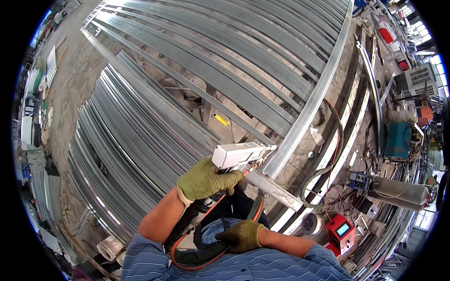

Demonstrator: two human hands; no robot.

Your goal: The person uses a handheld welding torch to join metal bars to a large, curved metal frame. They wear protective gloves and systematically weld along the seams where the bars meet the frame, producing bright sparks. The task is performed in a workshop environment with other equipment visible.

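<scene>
My left hand (pixel 201 181), in an olive work glove, is closed round a silver handheld welding gun (pixel 238 155). The gun's nozzle points right, close to the corner of a metal frame (pixel 300 124); whether it touches the frame I cannot tell. Close to my body, my right hand (pixel 243 235), gloved too, grips the dark sleeved hose (pixel 199 256). An orange line runs along this hose, which loops across my lap. The frame carries many parallel galvanised slats (pixel 262 100) that reach away to the upper left.
Long metal profiles (pixel 122 136) lie stacked at my left. A yellow tool (pixel 221 120) shows below the slats. White-edged beams (pixel 347 126) run along the right, near a red box with a screen (pixel 341 234), a gas cylinder (pixel 398 191) and a teal machine (pixel 397 140). Cables trail between them.
</scene>
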